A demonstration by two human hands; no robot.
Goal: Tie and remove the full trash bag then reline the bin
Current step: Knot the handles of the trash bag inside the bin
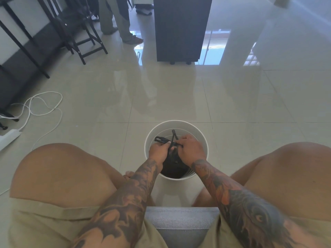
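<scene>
The near half of the white bin (176, 177) mouth is blocked by both hands and the black bag (172, 169); its far half is left open. Bare tile (179, 97) is offered ahead, flanked by knees, with white cables (38, 108) strewn far left.

left hand (158, 150), right hand (190, 147), fingers curled

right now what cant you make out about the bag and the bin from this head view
- Knot in the trash bag: left hand and right hand cover it, so tied or not is unclear.
- Bag contents: the black plastic hides them.
- Bin base: the near wall and the forearms block it.
- Spare liner: none shows in the head view.
</scene>
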